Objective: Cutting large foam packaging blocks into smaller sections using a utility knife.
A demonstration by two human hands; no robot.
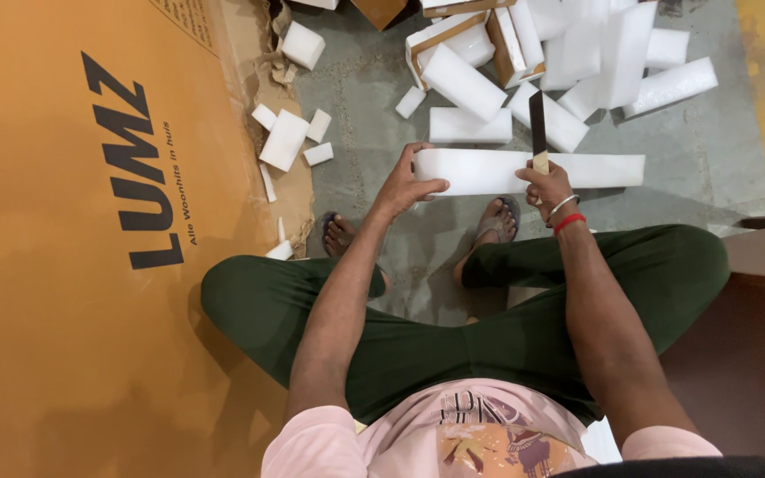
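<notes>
The left hand is clamped on the near end of a long white foam block, which runs sideways from its fingers to beyond the right hand. The right hand's fist is closed around a knife, its dark blade rising upright across the block. More foam pieces lie scattered beyond both hands.

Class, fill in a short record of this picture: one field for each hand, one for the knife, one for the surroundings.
Left hand: left hand grips one end of the long white foam block.
Right hand: right hand holds the dark-bladed knife upright against the block.
Knife: blade points away from the person.
Surroundings: heap of white foam pieces on the grey concrete floor; large orange cardboard box beside the left leg.
</notes>
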